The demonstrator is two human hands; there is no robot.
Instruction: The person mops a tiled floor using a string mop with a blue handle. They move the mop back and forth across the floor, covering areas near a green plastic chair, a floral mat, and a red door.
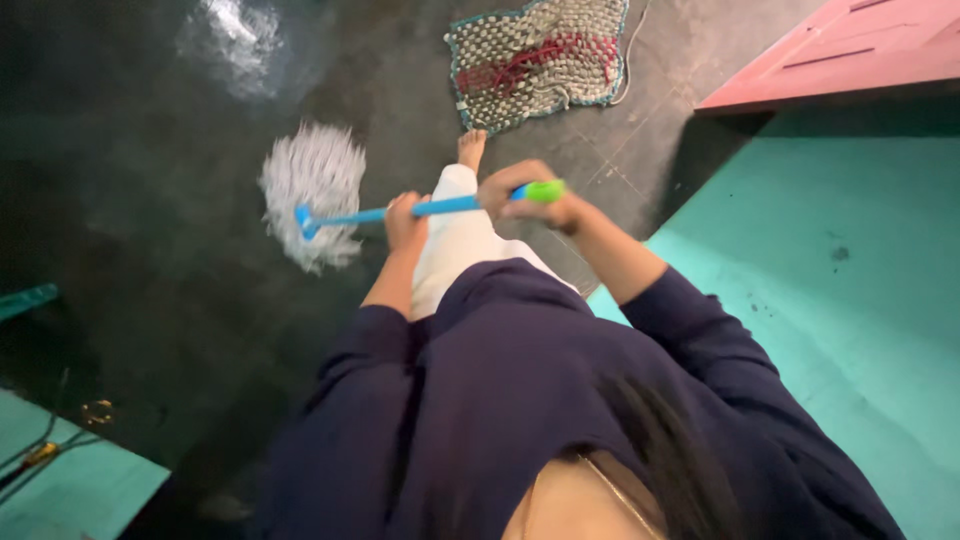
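Dark hair and a navy top (480, 420) fill the bottom of the view, closest to the lens, with both sleeved arms reaching forward over the floor. Both hands hold a mop by its blue handle (360, 214): the right hand (530, 195) closes its grip round the upper end just below the green cap (545, 190), while the left hand (405, 220) wraps its grip lower down the shaft, a spread that gives leverage for steering the head. The white string mop head (312, 190) rests splayed on the dark floor (150, 250), well ahead of a bare foot (470, 148) and a white trouser leg. A shiny wet patch (235, 35) glints farther off. Beyond the foot lies a woven mat (540, 60), and a teal surface (830, 300) runs along the right, beside a pink panel (850, 50).
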